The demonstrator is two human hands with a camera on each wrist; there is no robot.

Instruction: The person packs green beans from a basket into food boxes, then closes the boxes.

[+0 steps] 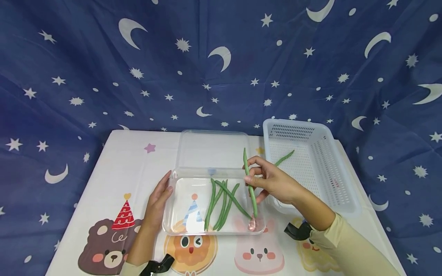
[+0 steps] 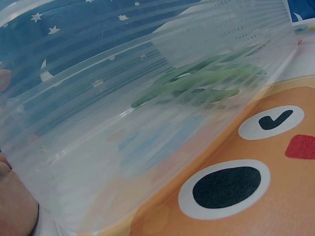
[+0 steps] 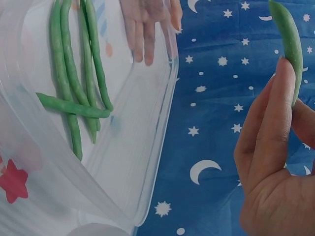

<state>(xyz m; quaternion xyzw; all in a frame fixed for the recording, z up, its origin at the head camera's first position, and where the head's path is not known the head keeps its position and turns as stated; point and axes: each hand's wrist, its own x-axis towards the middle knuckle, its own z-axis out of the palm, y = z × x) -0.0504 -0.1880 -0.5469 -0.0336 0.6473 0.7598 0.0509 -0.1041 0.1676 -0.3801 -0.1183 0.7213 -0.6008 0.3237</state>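
My right hand (image 1: 274,182) pinches a green bean (image 1: 246,165) between thumb and fingers. The bean points upward, over the right side of a clear plastic container (image 1: 183,232). Several green beans (image 1: 208,209) lie inside it, one crossing over others. At the container's left wall, my left hand (image 1: 157,203) rests its fingers against the outside; the right wrist view shows these fingers (image 3: 140,42) straight through the clear plastic. In the left wrist view, the beans (image 2: 197,81) appear blurred through the wall.
A white perforated basket (image 1: 340,180) stands at the right with another green bean (image 1: 284,157) in it. Behind the container lies a clear lid (image 1: 214,147). A cartoon-print cloth (image 1: 114,161) covers the table, and a blue star-patterned curtain (image 1: 221,76) hangs behind.
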